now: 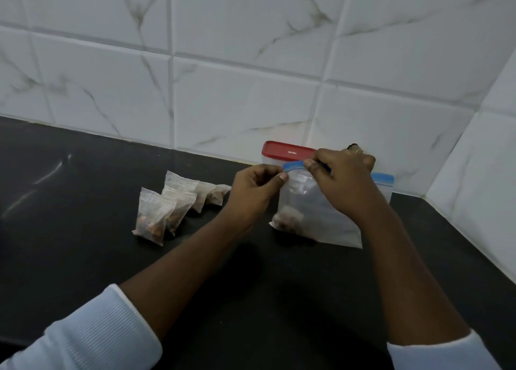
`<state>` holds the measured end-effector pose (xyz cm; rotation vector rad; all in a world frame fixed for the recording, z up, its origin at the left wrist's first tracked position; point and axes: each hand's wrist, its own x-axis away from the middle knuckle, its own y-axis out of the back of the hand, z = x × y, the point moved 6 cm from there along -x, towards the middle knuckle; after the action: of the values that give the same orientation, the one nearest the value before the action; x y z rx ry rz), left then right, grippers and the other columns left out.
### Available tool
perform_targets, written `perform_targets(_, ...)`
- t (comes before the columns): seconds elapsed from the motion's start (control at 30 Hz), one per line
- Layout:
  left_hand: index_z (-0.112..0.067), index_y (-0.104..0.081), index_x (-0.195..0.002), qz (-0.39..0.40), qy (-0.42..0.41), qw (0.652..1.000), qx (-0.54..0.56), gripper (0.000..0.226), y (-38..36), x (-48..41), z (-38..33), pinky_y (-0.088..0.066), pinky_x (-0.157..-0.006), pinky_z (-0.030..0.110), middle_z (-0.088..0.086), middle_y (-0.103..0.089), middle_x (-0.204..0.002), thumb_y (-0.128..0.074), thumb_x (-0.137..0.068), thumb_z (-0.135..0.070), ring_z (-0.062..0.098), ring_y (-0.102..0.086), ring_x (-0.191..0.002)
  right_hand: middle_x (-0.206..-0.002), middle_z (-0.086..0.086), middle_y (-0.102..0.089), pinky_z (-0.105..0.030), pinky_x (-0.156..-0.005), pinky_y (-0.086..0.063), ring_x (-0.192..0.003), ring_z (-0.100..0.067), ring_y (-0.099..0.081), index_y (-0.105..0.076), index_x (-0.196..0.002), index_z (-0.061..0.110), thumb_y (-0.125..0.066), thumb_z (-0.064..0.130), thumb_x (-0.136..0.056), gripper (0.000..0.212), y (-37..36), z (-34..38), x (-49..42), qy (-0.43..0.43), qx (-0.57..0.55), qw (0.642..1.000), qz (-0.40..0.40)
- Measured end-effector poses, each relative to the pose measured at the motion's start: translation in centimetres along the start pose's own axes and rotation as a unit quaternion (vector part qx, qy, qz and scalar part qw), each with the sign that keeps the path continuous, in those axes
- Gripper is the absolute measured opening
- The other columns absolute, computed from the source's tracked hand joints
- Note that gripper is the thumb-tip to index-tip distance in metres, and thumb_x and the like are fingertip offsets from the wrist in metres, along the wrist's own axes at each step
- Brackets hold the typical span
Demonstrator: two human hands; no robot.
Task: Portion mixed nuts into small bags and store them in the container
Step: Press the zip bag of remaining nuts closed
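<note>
A large clear zip bag [310,210] with a blue seal strip stands on the black counter [83,191], holding a few nuts at its bottom left. My left hand [255,191] pinches the left end of the blue strip. My right hand [340,180] pinches the strip further right, covering the bag's upper part. Several small clear bags of nuts [170,205] lie in a cluster to the left of my left hand. A clear container with a red lid [284,152] stands behind the big bag, against the wall.
White marble-pattern wall tiles [251,76] rise behind the counter, and a side wall [480,202] closes the corner at right. Bare black counter lies to the left and in front of the bags.
</note>
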<state>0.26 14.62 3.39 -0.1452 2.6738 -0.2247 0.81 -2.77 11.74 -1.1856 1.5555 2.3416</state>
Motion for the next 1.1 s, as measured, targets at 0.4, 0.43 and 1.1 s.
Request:
perform_targets(0.4,-0.014,-0.081,-0.1,-0.006,-0.041,0.989,-0.144,0.01,-0.4,0.0,0.4,-0.06,-0.089,0.033,-0.003,-0.079,-0.094,-0.072,-0.097,-0.01,0.012,-0.075,-0.094,-0.09,0.007,-0.07,-0.041,-0.093,-0.021,-0.102,-0.018,-0.057,-0.073,-0.1,0.027,-0.056,0.03,-0.104,0.018,-0.7,3.1,-0.4,0.055,0.056,0.996,-0.046)
perform_targets(0.43,-0.014,-0.08,-0.1,-0.003,-0.038,0.99,-0.138,0.009,-0.5,0.0,0.4,-0.06,-0.088,0.032,-0.003,-0.079,-0.094,-0.072,-0.097,-0.011,0.012,-0.075,-0.094,-0.088,0.007,-0.069,-0.039,-0.091,-0.019,-0.1,-0.019,-0.058,-0.074,-0.101,0.026,-0.057,0.03,-0.104,0.018,-0.5,2.9,-0.4,0.052,0.056,0.995,-0.059)
perform_targets(1.1,-0.007,-0.071,-0.11,-0.032,-0.024,0.999,0.033,0.013,0.0,0.5,-1.6,-0.06,-0.088,0.032,0.009,-0.078,-0.104,-0.07,-0.098,-0.013,0.021,-0.075,-0.099,-0.089,0.023,-0.06,-0.041,-0.09,-0.023,-0.103,-0.008,-0.049,-0.065,-0.096,0.038,-0.062,0.049,-0.096,0.012,3.0,-3.7,2.0,0.01,-0.022,0.998,0.052)
